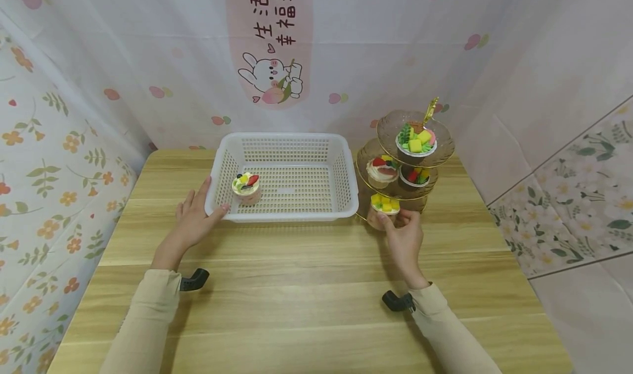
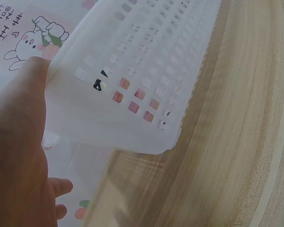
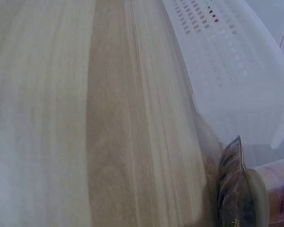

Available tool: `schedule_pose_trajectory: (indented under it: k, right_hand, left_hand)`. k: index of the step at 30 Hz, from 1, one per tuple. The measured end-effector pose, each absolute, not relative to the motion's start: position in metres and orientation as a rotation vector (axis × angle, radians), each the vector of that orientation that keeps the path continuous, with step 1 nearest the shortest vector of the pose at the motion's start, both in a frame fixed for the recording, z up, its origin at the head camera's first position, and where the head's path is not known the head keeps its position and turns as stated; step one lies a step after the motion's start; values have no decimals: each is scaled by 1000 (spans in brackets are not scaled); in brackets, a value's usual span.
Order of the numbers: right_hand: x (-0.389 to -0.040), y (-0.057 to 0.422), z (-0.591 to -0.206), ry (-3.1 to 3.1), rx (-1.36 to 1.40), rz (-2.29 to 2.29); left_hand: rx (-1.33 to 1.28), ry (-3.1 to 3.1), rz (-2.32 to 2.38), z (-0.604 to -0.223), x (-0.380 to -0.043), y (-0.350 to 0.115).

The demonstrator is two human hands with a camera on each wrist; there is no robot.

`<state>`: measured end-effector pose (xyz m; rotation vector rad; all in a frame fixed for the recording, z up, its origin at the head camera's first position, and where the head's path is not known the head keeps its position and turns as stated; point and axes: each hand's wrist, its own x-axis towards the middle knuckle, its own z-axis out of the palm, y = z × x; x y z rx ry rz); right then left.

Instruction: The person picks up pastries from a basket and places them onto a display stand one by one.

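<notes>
My right hand [image 1: 405, 245] pinches a toy dessert cup [image 1: 384, 204] topped with yellow cubes, at the bottom tier of the tiered stand [image 1: 440, 154]. In the right wrist view the hand is out of sight; the stand's ribbed plate edge [image 3: 234, 184] shows beside part of a pinkish cup [image 3: 281, 189]. My left hand [image 1: 192, 218] rests at the near left corner of the white plastic basket [image 1: 282, 217], fingers along its side and thumb by the front rim. Inside the basket, at its left, stands a cream cup [image 1: 247, 189] with fruit on top.
The stand's middle tier bears a cream-topped cup [image 1: 381, 173] and a dark fruit cup [image 1: 414, 177]. On the top tier sits a cup with green and yellow toppings [image 1: 416, 142], near a gold ornament [image 1: 431, 110]. A patterned curtain [image 1: 173, 61] hangs behind the wooden table [image 1: 296, 297].
</notes>
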<state>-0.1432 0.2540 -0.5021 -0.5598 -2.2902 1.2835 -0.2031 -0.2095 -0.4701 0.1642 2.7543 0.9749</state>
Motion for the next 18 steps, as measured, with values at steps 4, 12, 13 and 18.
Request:
schedule_pose_trajectory:
  k: [4,12,13,18]
  right_hand:
    - [-146,256,-502,-2316,-573,1215]
    - [-150,261,-504,-2339,-624,1127]
    - [-150,262,-504,-2342,-623,1121]
    - [-153,264,-506,-2339,-602,1108]
  left_hand:
    - [168,2754,979,-470,-203,-210]
    - [178,2751,990,-471,-203,-210]
    - [179,2751,991,-471,-203,-210]
    - [183,2749,985,-471,-203,-210]
